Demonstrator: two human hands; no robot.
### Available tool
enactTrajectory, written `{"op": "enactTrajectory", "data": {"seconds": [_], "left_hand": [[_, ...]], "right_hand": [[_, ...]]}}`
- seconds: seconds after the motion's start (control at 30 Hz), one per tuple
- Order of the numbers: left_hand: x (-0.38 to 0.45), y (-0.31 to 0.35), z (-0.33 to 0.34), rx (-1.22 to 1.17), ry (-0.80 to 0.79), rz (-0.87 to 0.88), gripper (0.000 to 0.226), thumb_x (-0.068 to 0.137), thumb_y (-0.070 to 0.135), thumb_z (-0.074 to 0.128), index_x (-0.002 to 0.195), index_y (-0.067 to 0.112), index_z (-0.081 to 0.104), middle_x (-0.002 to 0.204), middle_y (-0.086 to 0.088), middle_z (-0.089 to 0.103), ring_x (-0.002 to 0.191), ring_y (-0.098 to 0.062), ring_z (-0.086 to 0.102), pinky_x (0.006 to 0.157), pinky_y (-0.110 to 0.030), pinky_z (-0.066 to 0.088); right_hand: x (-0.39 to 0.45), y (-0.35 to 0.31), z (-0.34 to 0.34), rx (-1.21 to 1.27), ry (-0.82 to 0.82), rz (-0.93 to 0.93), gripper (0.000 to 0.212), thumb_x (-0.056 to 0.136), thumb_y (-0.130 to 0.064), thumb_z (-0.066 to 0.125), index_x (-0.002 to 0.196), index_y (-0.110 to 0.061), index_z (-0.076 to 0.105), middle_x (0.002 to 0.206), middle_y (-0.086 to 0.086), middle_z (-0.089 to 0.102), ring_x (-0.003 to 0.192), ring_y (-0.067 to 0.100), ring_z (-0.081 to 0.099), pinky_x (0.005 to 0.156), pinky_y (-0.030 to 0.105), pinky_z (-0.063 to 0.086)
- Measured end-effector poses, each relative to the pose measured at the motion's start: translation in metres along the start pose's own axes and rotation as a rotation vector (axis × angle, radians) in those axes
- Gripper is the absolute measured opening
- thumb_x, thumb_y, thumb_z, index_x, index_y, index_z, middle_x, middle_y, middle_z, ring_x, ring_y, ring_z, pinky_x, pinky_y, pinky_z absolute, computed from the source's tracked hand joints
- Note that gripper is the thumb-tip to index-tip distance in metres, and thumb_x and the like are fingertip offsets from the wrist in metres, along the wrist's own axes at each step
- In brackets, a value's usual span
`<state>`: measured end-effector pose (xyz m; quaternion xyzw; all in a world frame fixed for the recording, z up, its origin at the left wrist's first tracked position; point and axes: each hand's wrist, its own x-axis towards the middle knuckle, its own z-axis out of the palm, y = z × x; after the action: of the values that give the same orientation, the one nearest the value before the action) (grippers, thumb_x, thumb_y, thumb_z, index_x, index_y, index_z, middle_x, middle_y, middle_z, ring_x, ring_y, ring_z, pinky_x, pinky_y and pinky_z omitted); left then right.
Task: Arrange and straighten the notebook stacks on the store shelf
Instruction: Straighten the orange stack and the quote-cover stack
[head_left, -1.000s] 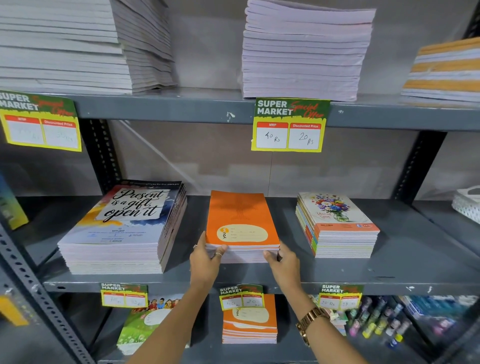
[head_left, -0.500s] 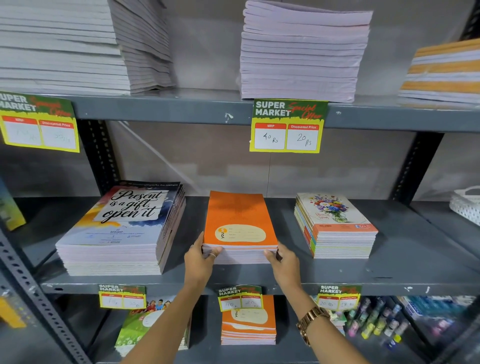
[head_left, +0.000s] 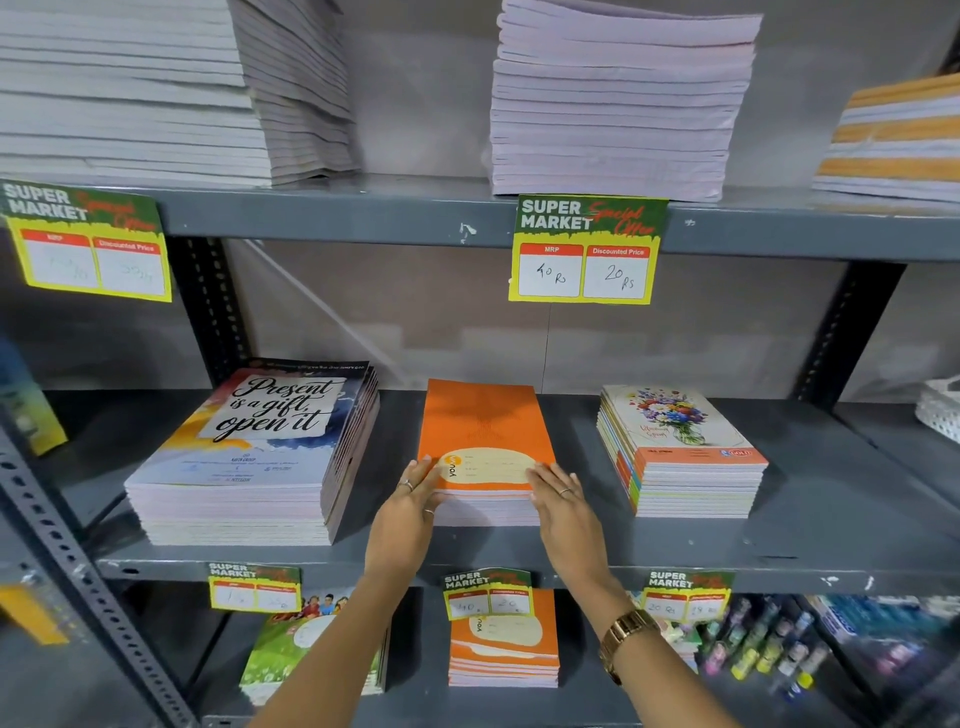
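Both hands (head_left: 488, 512) flanking orange stack (head_left: 485, 441)

Matt grey painted metal shelf (head_left: 810, 540) with chipped spots, smooth orange card cover on the paper notebook stack (head_left: 483, 436), glossy printed price tag (head_left: 587, 249) above it, gold metal wristwatch (head_left: 626, 636) below.

both hands (head_left: 415, 499) flank orange stack (head_left: 485, 441) (touching) — squared.
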<state>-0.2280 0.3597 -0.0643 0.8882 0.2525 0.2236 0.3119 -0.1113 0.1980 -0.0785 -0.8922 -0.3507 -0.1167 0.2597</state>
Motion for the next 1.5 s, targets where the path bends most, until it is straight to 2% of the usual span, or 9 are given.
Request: {"op": "enactTrajectory", "data": {"seconds": [0.17,0.33,0.5,0.57,0.73,0.9,1.07,1.37,1.5], "left_hand": [[0.002,-0.003,-0.001,0.044,0.032,0.022,0.042,0.093,0.016,0.051,0.134,0.027,0.047,0.148,0.007,0.040,0.132,-0.014,0.043,0.108,-0.034,0.037],[0.003,-0.006,-0.002,0.072,0.029,0.039,0.045,0.092,0.008,0.051,0.133,0.025,0.048,0.148,0.005,0.040,0.127,-0.015,0.050,0.107,-0.035,0.041],[0.004,-0.004,-0.003,0.122,0.017,0.059,0.049,0.093,0.017,0.052,0.139,0.026,0.039,0.151,0.004,0.034,0.132,-0.016,0.045,0.107,-0.035,0.039],[0.004,-0.005,-0.008,0.149,0.003,0.059,0.059,0.091,0.025,0.055,0.144,0.025,0.027,0.154,0.003,0.027,0.138,-0.019,0.035,0.109,-0.038,0.038],[0.005,-0.020,-0.044,0.264,0.055,0.118,0.075,0.086,0.036,0.058,0.146,0.015,0.018,0.158,-0.001,0.014,0.146,-0.017,0.003,0.119,-0.036,0.014],[0.000,-0.048,-0.085,0.369,0.045,0.158,0.075,0.088,0.037,0.055,0.147,0.011,0.015,0.158,-0.003,0.011,0.146,-0.018,0.002,0.120,-0.032,0.010],[-0.009,-0.090,-0.128,0.428,0.029,0.117,0.077,0.088,0.036,0.057,0.147,0.011,0.014,0.158,-0.005,0.012,0.146,-0.020,0.005,0.120,-0.032,0.010],[-0.005,-0.141,-0.183,0.503,-0.049,0.085,0.071,0.092,0.045,0.044,0.147,0.011,0.016,0.157,-0.006,0.017,0.146,-0.021,0.009,0.121,-0.036,0.008],[-0.002,-0.154,-0.194,0.468,-0.034,0.104,0.056,0.097,0.036,0.036,0.145,0.011,0.023,0.155,-0.007,0.024,0.145,-0.022,0.013,0.120,-0.035,0.011]], "right_hand": [[0.000,0.002,0.001,-0.070,0.040,-0.024,0.045,0.094,-0.014,0.054,0.138,-0.021,0.044,0.146,-0.004,0.043,0.141,0.018,0.032,0.110,0.025,0.021],[-0.002,0.000,-0.002,-0.128,0.056,-0.056,0.052,0.075,0.003,0.074,0.123,-0.012,0.061,0.128,0.005,0.062,0.123,0.026,0.055,0.100,0.029,0.027],[0.000,-0.001,-0.005,-0.095,0.052,-0.082,0.038,0.097,-0.017,0.049,0.134,-0.014,0.049,0.141,0.002,0.050,0.136,0.019,0.040,0.111,0.025,0.010],[0.001,-0.006,-0.009,-0.043,0.053,-0.045,0.040,0.098,-0.025,0.045,0.136,-0.014,0.047,0.142,0.004,0.049,0.137,0.021,0.038,0.115,0.028,0.012],[0.004,-0.040,-0.006,0.011,0.061,-0.083,0.044,0.098,-0.024,0.042,0.141,-0.015,0.040,0.148,0.004,0.042,0.141,0.019,0.032,0.119,0.032,0.012],[0.012,-0.093,0.007,0.067,0.078,-0.199,0.042,0.097,-0.015,0.041,0.138,-0.012,0.044,0.147,0.005,0.043,0.140,0.017,0.033,0.116,0.025,0.001],[0.016,-0.150,0.022,0.099,0.050,-0.295,0.043,0.093,-0.012,0.045,0.136,-0.008,0.046,0.145,0.010,0.046,0.137,0.021,0.038,0.116,0.031,0.002],[0.029,-0.229,0.054,0.065,-0.223,-0.382,0.055,0.098,-0.030,0.040,0.147,-0.013,0.023,0.158,0.004,0.017,0.146,0.018,0.014,0.119,0.031,0.016],[0.035,-0.243,0.067,-0.044,-0.320,-0.412,0.056,0.101,-0.032,0.031,0.148,-0.009,0.015,0.159,0.006,0.011,0.147,0.017,0.008,0.120,0.028,0.006]]}}
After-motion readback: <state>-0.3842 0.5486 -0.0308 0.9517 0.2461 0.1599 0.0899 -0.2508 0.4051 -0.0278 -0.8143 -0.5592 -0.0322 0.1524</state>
